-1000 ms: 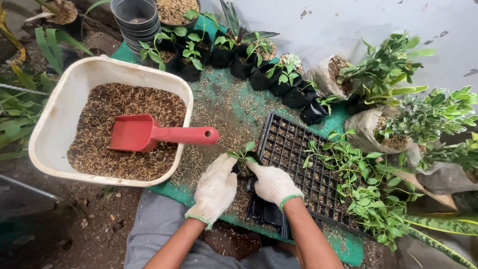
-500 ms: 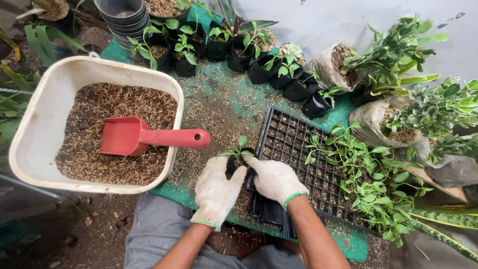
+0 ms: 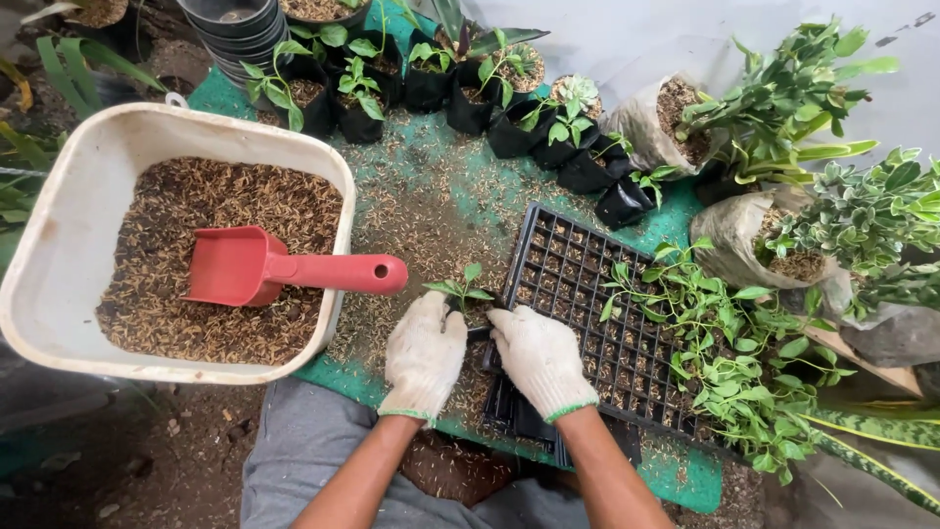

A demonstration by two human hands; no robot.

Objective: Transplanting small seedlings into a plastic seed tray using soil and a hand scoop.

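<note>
- While both gloved hands meet at the middle of the green mat [image 3: 431,176], their fingers press together around a small black bag [image 3: 477,323] that holds a seedling [image 3: 460,288].
- The left hand [image 3: 423,355] cups the bag from its own side, fingers curled against it; the right hand [image 3: 540,359] closes on the other side, fingertips touching the bag's rim.
- The seedling stands upright between the two hands, its few green leaves showing just above the fingertips — the bag itself is mostly hidden by the gloves.
- Just beside the right hand lies a black seed tray [image 3: 587,294] with many square cells, and a heap of leafy cuttings [image 3: 725,353] sprawls over its far end.
- Under the right wrist a stack of flat black bags [image 3: 524,416] rests on the mat.
- Near the left hand sits a white tub [image 3: 59,255] filled with brown husk mix, a red scoop [image 3: 284,269] lying in it with its handle pointing toward the hands.
- Farther off, a row of filled black bags with small plants [image 3: 470,98] lines the mat's back edge — a stack of grey pots [image 3: 240,29] stands at its left end.
- Loose husks are scattered across the mat.
</note>
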